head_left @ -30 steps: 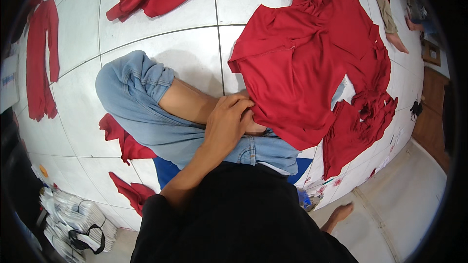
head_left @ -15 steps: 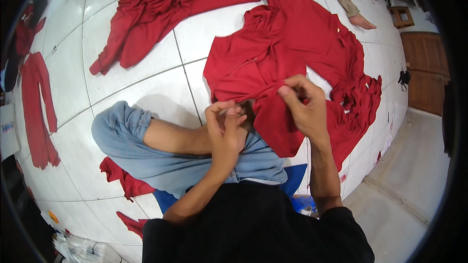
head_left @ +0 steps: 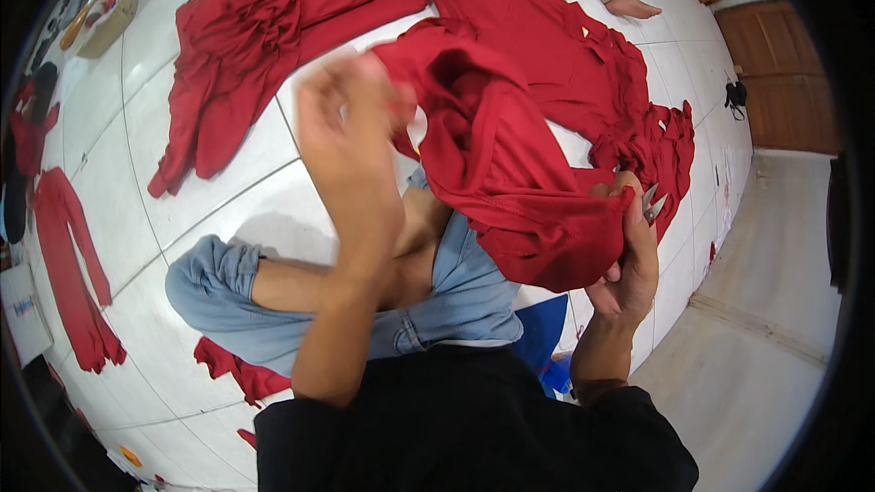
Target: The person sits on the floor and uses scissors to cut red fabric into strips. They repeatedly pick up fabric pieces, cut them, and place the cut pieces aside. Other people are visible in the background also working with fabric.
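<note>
A red garment (head_left: 492,164) is lifted above my lap, its fabric bunched and folded with a hollow opening near the top. At its lower right edge, my right hand (head_left: 629,255) is closed on the cloth, thumb and fingers around a fold. The metal blades of small snips (head_left: 653,203) stick out beside those fingers; their handle is hidden. My left hand (head_left: 351,118) is raised at the garment's upper left edge. Motion smears its fingers, with red cloth right by the fingertips, so its grip is unclear.
More red garments lie spread on the white tiled floor (head_left: 228,205): a folded heap (head_left: 246,46), a large shirt (head_left: 529,36) and a narrow piece (head_left: 68,264). A basket (head_left: 109,23) stands far left. Another person's foot (head_left: 633,6) shows far right, near a wooden door (head_left: 779,73).
My left hand has moved up and left to the garment's far edge. My right hand has shifted right and lower, and the garment is now raised. The snips' blades have come into view.
</note>
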### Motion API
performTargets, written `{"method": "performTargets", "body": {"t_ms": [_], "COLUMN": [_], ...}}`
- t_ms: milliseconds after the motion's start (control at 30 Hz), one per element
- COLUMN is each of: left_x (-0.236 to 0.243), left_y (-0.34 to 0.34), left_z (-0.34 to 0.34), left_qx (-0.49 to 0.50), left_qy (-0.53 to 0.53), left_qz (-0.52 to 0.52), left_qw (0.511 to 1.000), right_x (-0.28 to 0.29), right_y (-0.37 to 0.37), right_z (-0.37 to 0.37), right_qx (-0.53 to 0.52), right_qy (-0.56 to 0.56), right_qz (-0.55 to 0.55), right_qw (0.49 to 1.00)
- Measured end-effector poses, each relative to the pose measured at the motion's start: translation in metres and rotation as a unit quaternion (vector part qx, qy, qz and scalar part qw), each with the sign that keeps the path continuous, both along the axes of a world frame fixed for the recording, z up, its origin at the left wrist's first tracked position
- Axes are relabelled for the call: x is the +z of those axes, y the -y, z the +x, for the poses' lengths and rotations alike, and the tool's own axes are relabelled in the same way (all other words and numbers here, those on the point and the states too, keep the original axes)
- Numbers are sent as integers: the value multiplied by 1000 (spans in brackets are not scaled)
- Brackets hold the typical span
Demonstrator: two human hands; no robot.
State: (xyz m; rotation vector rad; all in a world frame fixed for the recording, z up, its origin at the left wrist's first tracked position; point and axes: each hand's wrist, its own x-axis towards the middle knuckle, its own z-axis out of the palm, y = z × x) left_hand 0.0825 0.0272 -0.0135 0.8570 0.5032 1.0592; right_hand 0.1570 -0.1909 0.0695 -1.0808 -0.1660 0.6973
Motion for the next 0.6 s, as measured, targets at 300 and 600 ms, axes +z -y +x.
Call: {"method": "performTargets", "body": {"t_ms": [300,600], "left_x": [-123,16], "left_y": [51,-52], "left_z": [8,-9], "left_qx": [-80,109], "left_qy": [-265,-237], "left_qz": [439,204], "left_qw": [855,944], "right_x": [-13,2], "right_y": [8,29], "right_z": [6,-3], "right_qx": [0,-9], "right_qy": [-66,-66], "right_qz": [3,50], "right_qw": [998,997]}}
